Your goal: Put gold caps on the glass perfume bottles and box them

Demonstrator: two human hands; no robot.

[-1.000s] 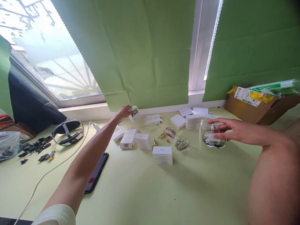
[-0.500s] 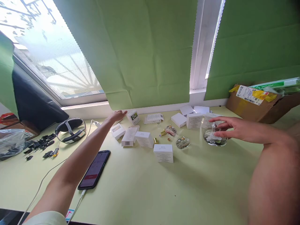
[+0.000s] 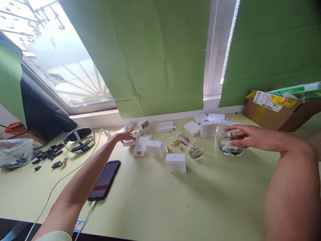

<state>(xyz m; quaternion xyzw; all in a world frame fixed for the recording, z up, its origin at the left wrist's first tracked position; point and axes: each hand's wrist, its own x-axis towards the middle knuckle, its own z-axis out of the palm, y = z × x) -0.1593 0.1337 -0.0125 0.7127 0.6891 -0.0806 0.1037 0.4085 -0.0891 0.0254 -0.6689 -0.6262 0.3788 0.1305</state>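
My left hand (image 3: 124, 136) is at the back left of the table, its fingers closed on a small white box (image 3: 136, 136) that is tilted; part of the grip is hidden. Another white carton (image 3: 126, 128) lies just behind that hand. On the right, my right hand (image 3: 244, 136) has thumb and fingers around the top of a round clear glass perfume bottle (image 3: 229, 148), which stands on the table. Two similar glass bottles with gold necks, a nearer one (image 3: 196, 152) and a farther one (image 3: 184, 140), lie between the hands. Gold caps (image 3: 168, 150) are close to them.
White printed boxes (image 3: 176, 164) stand about the middle, with flat white boxes (image 3: 192, 128) at the back. A phone (image 3: 106, 179) on a cable, a headset (image 3: 79, 140) and black parts (image 3: 48, 154) occupy the left. A cardboard carton (image 3: 265, 115) sits back right.
My left hand has come slightly down and toward the front, onto the white box, which is now tilted and shifted right. My right hand stays at the perfume bottle. The view has shifted slightly.
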